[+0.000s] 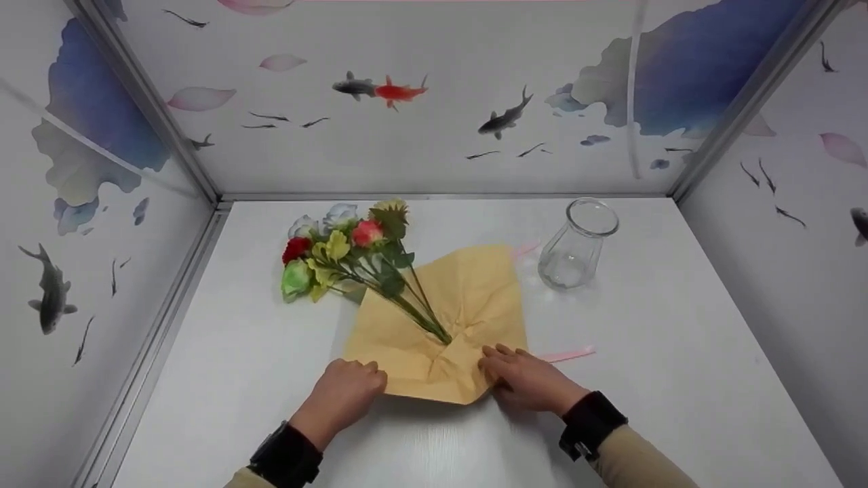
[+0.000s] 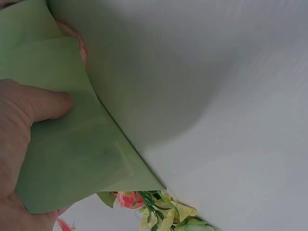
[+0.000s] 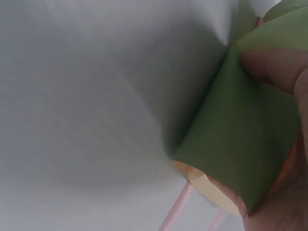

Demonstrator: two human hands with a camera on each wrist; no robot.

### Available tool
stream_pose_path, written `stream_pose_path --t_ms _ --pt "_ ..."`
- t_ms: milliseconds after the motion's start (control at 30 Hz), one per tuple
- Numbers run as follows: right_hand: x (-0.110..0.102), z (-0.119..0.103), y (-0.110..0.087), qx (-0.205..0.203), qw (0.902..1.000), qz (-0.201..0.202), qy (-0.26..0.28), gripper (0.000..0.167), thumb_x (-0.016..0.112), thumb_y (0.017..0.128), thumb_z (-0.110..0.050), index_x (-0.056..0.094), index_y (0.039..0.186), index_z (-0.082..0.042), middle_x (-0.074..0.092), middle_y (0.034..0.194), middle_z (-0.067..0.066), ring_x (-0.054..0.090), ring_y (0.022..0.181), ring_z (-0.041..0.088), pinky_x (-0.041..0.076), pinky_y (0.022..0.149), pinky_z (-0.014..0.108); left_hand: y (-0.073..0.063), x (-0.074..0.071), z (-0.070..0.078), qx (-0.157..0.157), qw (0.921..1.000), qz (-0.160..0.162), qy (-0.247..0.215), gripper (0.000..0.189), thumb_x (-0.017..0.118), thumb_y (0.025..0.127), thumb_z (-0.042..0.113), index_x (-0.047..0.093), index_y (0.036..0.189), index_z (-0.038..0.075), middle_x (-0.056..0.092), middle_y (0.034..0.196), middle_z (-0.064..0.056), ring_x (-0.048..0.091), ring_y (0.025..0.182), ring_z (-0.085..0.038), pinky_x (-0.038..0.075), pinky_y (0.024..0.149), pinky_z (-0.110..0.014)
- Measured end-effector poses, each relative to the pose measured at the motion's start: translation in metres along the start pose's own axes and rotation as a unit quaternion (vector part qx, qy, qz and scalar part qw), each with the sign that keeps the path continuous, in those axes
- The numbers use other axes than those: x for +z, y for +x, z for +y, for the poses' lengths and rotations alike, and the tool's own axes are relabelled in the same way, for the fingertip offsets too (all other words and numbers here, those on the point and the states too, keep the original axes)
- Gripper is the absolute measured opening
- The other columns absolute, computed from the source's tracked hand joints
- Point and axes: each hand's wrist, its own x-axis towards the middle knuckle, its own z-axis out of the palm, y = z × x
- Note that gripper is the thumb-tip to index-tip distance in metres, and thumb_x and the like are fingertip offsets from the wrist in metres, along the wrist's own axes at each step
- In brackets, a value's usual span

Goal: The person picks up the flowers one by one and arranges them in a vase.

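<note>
Fingers of your left hand [image 1: 346,390] and right hand [image 1: 532,379], above the white table [image 1: 224,379], are both gripping the near part of the brown paper [image 1: 481,285], with the thumbs against its green underside. On this creased sheet, ahead of your hands and between them, lie the stems of the flower bunch [image 1: 390,279], with its blossoms beyond the left edge; for the coming move I judge this slanting long axis most important, because the stem ends [image 1: 442,335] point toward you and are nearer to your right hand. Beyond that hand stands the glass jar [image 1: 569,261], and a pink ribbon [image 1: 569,354] sticks out beside the sheet
</note>
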Motion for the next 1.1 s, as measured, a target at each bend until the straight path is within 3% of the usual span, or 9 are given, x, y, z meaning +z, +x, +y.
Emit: stream_pose_path --t_ms 67,133,267,433,867,933,967,1033,1100 --pt "-0.001 0.001 0.001 0.011 0.9999 -0.008 -0.004 0.045 0.064 0.098 -0.012 0.057 0.141 -0.005 0.048 0.15 0.028 0.048 0.137 0.049 0.042 0.106 0.065 0.0 -0.001 0.005 -0.009 0.9999 -0.006 0.004 0.022 0.081 0.078 0.004 0.065 0.066 0.014 0.055 0.059 -0.001 0.051 0.047 -0.017 0.035 0.041 -0.031" --pt "-0.001 0.002 0.003 0.009 0.9998 -0.014 -0.015 0.048 0.064 0.098 -0.012 0.056 0.146 -0.006 0.046 0.152 0.029 0.046 0.138 0.049 0.042 0.105 0.066 -0.002 -0.002 0.009 -0.014 0.9998 -0.013 0.004 0.023 0.081 0.076 0.004 0.064 0.065 0.014 0.054 0.056 -0.001 0.05 0.046 -0.016 0.034 0.041 -0.031" --pt "-0.001 0.002 0.009 0.009 0.9994 -0.023 -0.023 0.047 0.063 0.099 -0.012 0.057 0.145 -0.005 0.044 0.152 0.031 0.043 0.139 0.052 0.04 0.107 0.067 -0.006 -0.002 0.011 -0.017 0.9996 -0.021 -0.004 0.024 0.081 0.073 0.001 0.063 0.063 0.014 0.056 0.054 0.0 0.051 0.046 -0.015 0.038 0.041 -0.032" --pt "-0.002 0.0 0.017 0.026 0.9986 -0.041 -0.02 0.049 0.063 0.099 -0.01 0.054 0.146 -0.003 0.041 0.154 0.032 0.038 0.142 0.053 0.037 0.109 0.066 -0.011 0.001 0.012 -0.035 0.9972 -0.06 -0.025 0.019 0.08 0.075 0.0 0.067 0.068 0.012 0.059 0.057 -0.001 0.053 0.047 -0.016 0.043 0.043 -0.034" --pt "-0.004 -0.008 0.03 0.1 0.9936 -0.053 -0.007 0.053 0.064 0.099 -0.012 0.05 0.149 0.0 0.035 0.154 0.037 0.033 0.142 0.059 0.041 0.106 0.064 -0.014 0.003 0.025 -0.083 0.9819 -0.161 -0.056 0.019 0.077 0.078 0.0 0.064 0.068 0.01 0.057 0.06 -0.004 0.054 0.052 -0.02 0.046 0.047 -0.038" --pt "-0.005 -0.008 0.031 0.108 0.9925 -0.056 -0.011 0.054 0.064 0.099 -0.014 0.049 0.15 -0.002 0.034 0.155 0.037 0.033 0.142 0.059 0.043 0.105 0.064 -0.013 -0.001 0.026 -0.092 0.9752 -0.186 -0.077 0.018 0.078 0.081 0.013 0.063 0.072 0.009 0.056 0.061 -0.004 0.055 0.054 -0.022 0.047 0.049 -0.04" --pt "-0.005 -0.008 0.032 0.11 0.9922 -0.057 -0.012 0.054 0.064 0.099 -0.014 0.049 0.15 -0.002 0.034 0.155 0.037 0.033 0.142 0.059 0.043 0.105 0.063 -0.011 -0.003 0.026 -0.1 0.9677 -0.21 -0.096 0.019 0.078 0.084 0.023 0.066 0.079 0.009 0.057 0.063 -0.004 0.057 0.056 -0.023 0.047 0.052 -0.041" --pt "-0.005 -0.007 0.032 0.111 0.9918 -0.061 -0.014 0.055 0.063 0.098 -0.012 0.049 0.15 -0.002 0.034 0.155 0.037 0.033 0.142 0.059 0.043 0.106 0.063 -0.007 -0.008 0.024 -0.123 0.9482 -0.257 -0.14 0.039 0.072 0.089 0.046 0.071 0.099 0.008 0.063 0.071 -0.006 0.063 0.066 -0.026 0.049 0.059 -0.045" --pt "-0.006 -0.006 0.032 0.11 0.9914 -0.069 -0.017 0.056 0.063 0.097 -0.01 0.048 0.151 -0.003 0.034 0.156 0.037 0.032 0.142 0.059 0.043 0.106 0.062 -0.002 -0.013 0.021 -0.158 0.923 -0.297 -0.187 0.065 0.059 0.092 0.067 0.068 0.124 0.011 0.07 0.086 -0.01 0.068 0.08 -0.03 0.051 0.067 -0.05"
